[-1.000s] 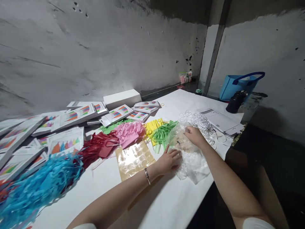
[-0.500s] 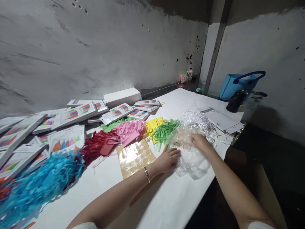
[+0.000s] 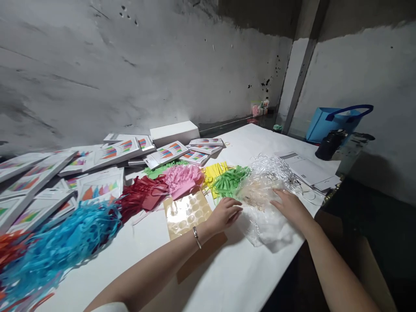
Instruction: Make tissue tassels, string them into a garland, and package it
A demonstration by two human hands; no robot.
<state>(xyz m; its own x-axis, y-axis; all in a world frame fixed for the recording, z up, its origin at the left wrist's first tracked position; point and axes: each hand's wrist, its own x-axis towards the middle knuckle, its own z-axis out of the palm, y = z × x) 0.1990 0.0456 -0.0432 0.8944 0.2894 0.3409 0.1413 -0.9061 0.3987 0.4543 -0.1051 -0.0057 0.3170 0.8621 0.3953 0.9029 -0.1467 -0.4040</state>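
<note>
A clear plastic bag lies crumpled on the white-covered table, with small tan pieces inside that I cannot make out. My right hand rests at the bag's right side, thumb and fingers apart. To the left of the bag is my left hand, fingers loosely bent and nothing seen in them. Under my left forearm lies a sheet of round clear stickers on tan backing. Green tissue tassels and a heap of white string sit just behind the bag.
Yellow, pink, dark red and blue tassels run leftward. Printed flat boxes pile up behind them, near a white box. Papers, a black bottle and a blue bag stand right.
My right hand has loosened from its closed hold on the bag and spread its fingers. My left hand has drawn back slightly from the bag. The view has shifted a little.
</note>
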